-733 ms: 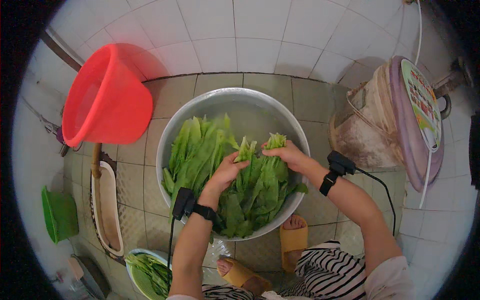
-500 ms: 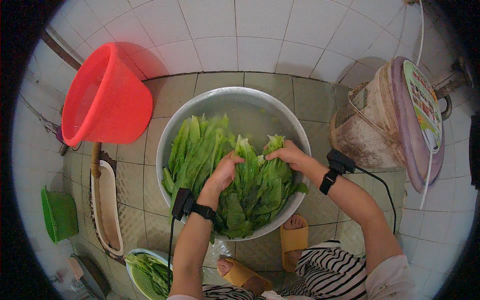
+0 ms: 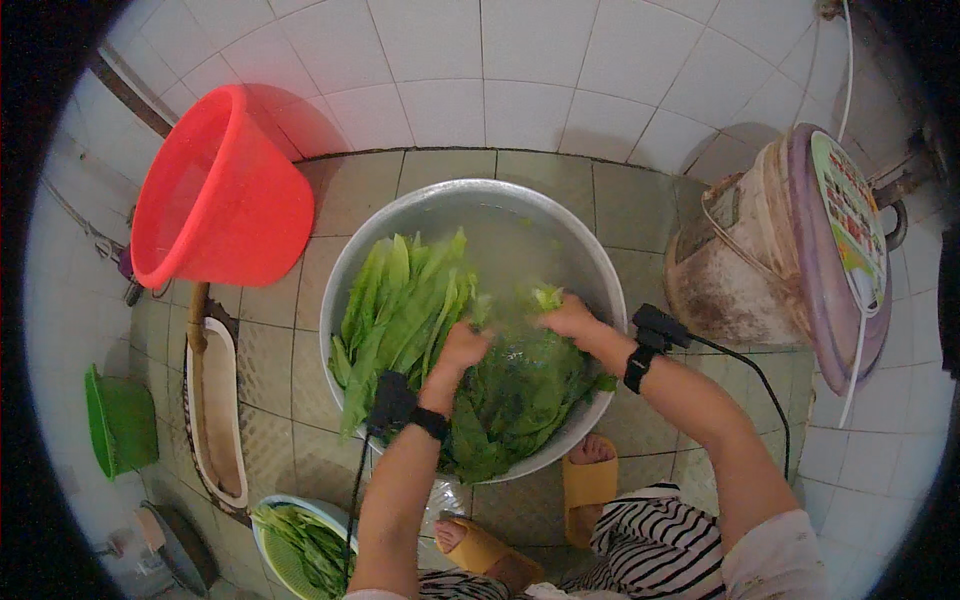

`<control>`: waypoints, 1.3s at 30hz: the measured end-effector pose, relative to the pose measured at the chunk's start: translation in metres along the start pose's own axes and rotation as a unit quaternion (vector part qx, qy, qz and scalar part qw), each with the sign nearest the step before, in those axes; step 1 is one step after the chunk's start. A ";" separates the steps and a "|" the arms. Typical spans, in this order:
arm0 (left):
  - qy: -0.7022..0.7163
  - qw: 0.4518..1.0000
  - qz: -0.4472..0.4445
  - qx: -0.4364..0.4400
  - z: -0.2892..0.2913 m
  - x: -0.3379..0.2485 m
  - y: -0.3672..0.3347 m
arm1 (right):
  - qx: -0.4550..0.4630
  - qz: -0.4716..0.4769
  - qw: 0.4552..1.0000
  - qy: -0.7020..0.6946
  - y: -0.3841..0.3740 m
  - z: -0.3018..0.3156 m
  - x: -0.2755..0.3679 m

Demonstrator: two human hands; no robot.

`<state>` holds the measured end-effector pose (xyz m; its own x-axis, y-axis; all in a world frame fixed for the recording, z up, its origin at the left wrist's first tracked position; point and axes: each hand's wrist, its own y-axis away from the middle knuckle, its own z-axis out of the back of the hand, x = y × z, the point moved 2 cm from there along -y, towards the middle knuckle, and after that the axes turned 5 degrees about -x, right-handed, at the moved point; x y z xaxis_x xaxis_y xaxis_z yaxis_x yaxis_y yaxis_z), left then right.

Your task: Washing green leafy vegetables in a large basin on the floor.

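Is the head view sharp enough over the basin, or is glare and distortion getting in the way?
Head view: sharp at the basin; both hands, left and right, clear on the greens; water slightly hazy, no harsh glare; tile lines bend toward the dark rim.

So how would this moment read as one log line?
left hand: on leafy greens | right hand: on same greens | metal basin: holds water | red bucket: beside basin

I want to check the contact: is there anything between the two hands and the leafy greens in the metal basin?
Nothing visible. The left hand and right hand rest directly on the greens in the water of the basin, fingers closed on the leaves.
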<state>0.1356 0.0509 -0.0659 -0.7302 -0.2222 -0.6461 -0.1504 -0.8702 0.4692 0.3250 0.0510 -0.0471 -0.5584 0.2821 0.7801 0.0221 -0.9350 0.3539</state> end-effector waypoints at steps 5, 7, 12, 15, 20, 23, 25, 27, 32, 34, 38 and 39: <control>0.507 0.855 0.056 0.094 0.016 -0.028 0.015 | 0.124 -0.120 0.945 -0.278 0.011 0.028 0.001; 0.490 0.863 0.069 0.097 0.030 -0.054 0.030 | 0.112 -0.106 0.936 -0.317 0.020 0.033 0.008; 0.498 0.860 0.016 0.110 0.024 -0.052 0.028 | 0.091 -0.082 0.934 -0.334 0.027 0.028 0.034; 0.506 0.854 0.017 0.119 0.017 -0.057 0.028 | 0.099 -0.074 0.941 -0.315 0.024 0.025 0.035; 0.200 0.971 -0.010 -0.128 -0.008 -0.051 0.019 | 0.026 -0.104 0.953 -0.285 0.023 0.020 0.031; 0.194 0.971 0.001 -0.142 -0.017 -0.076 0.039 | -0.043 -0.144 0.935 -0.320 0.021 0.028 0.021; 0.149 0.978 -0.011 -0.146 -0.026 -0.068 0.036 | 0.028 -0.112 0.907 -0.404 0.028 0.025 0.037; 0.139 0.985 -0.039 -0.093 -0.032 -0.065 0.032 | 0.024 -0.113 0.926 -0.361 0.023 0.021 0.033; 0.124 0.990 -0.026 0.062 -0.035 -0.067 0.030 | 0.027 -0.189 0.937 -0.291 0.003 0.013 0.003; 0.116 0.992 -0.008 0.051 -0.034 -0.053 0.022 | 0.014 -0.213 0.965 -0.150 -0.008 0.004 -0.005; 0.152 0.987 0.050 0.018 -0.032 -0.001 0.003 | 0.022 -0.156 0.987 -0.028 -0.027 -0.009 -0.033; 0.146 0.989 0.017 -0.010 -0.028 -0.008 0.006 | -0.014 -0.182 0.982 0.040 -0.031 -0.005 -0.045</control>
<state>0.1592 0.0349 -0.0751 -0.5112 -0.3660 -0.7776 -0.1134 -0.8682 0.4831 0.3450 0.0660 -0.0958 -0.5885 0.5826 0.5606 -0.2140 -0.7809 0.5868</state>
